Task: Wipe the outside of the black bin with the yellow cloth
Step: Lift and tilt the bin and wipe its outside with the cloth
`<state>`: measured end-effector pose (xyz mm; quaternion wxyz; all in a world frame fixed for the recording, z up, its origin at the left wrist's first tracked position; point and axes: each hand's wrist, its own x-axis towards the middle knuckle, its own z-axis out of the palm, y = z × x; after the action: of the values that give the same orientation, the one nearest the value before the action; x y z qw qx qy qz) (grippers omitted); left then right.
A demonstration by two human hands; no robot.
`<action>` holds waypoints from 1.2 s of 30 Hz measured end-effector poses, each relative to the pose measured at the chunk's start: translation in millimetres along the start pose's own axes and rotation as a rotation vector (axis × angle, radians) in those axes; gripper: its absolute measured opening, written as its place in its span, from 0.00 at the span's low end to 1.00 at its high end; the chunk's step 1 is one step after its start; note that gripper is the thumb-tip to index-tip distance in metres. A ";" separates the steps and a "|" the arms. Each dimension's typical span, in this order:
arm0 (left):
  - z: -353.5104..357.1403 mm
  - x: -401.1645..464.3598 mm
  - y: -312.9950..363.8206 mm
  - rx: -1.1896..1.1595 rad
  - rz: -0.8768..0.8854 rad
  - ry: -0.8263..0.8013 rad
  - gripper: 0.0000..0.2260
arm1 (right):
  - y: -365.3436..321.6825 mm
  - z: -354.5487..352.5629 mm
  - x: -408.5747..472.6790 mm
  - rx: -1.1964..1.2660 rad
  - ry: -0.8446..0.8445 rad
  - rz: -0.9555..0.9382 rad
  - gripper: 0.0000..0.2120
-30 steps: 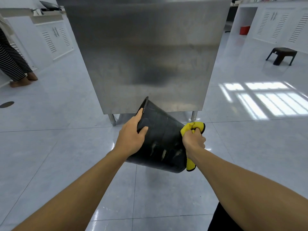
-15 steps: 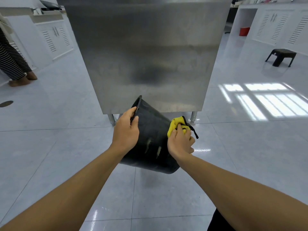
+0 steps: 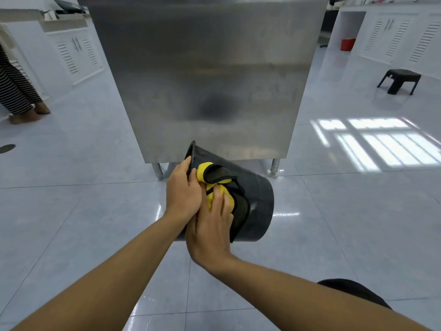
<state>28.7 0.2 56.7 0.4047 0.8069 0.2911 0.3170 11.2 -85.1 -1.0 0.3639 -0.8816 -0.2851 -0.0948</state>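
The black bin (image 3: 256,199) is held tipped on its side above the floor, its rim up and to the left, its base to the right. My left hand (image 3: 182,189) grips the rim, fingers curled over the edge. My right hand (image 3: 211,225) presses the yellow cloth (image 3: 210,185) flat against the bin's outer wall, right beside my left hand. The cloth is yellow with a dark grey side and black edging, and part of it drapes down the wall under my fingers. The bin's opening is hidden from view.
A tall stainless steel cabinet (image 3: 207,77) on short legs stands just behind the bin. A person in striped trousers (image 3: 14,87) stands at far left. A black stool (image 3: 399,81) sits at far right, white cabinets (image 3: 401,32) behind it. The tiled floor is glossy.
My right hand slid the cloth leftward along the bin wall, from near the base to beside my left hand. The bin has turned, its base now pointing right.
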 end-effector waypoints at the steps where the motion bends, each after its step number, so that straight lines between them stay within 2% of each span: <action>1: 0.7 0.6 0.5 -0.001 -0.005 0.007 0.18 | 3.9 0.2 2.9 -0.029 0.013 0.005 0.29; 4: 2.8 1.4 1.4 -0.011 -0.018 0.017 0.18 | 19.5 1.0 17.4 -0.089 0.065 0.120 0.28; 10: 1.8 -0.2 3.3 -0.040 -0.075 0.052 0.18 | 71.1 -16.4 57.1 -0.030 -0.029 0.519 0.27; 13: 1.7 -1.3 7.3 -0.059 -0.094 0.040 0.17 | 92.5 -28.9 71.5 0.083 -0.115 0.709 0.27; 16: 1.8 -4.7 11.3 -0.104 -0.137 0.051 0.13 | 106.4 -37.9 77.8 0.257 -0.165 0.836 0.29; 19: -0.3 -4.7 11.2 -0.116 -0.165 0.063 0.10 | 112.0 -41.2 81.6 0.317 -0.182 0.938 0.30; 24: -3.4 -1.5 8.0 -0.090 -0.180 -0.048 0.12 | 113.5 -44.8 89.0 0.343 -0.144 0.965 0.29; 27: -4.9 -5.7 7.0 -0.025 -0.080 -0.185 0.19 | 116.2 -48.8 90.9 0.359 -0.113 0.995 0.29; 30: -4.8 -5.5 5.8 0.148 0.018 -0.271 0.28 | 117.3 -49.6 90.6 0.365 -0.100 1.013 0.28; 32: -5.1 -5.5 6.5 0.229 0.048 -0.305 0.30 | 117.6 -49.0 90.8 0.361 -0.090 1.011 0.27; 36: -7.0 -10.1 7.4 0.237 0.060 -0.345 0.31 | 115.4 -49.2 92.6 0.363 -0.075 1.007 0.27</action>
<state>18.6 -7.5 63.5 0.3414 0.8993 0.2287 0.1495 155.1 -145.2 1.1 0.5005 -0.8350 0.1486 0.1737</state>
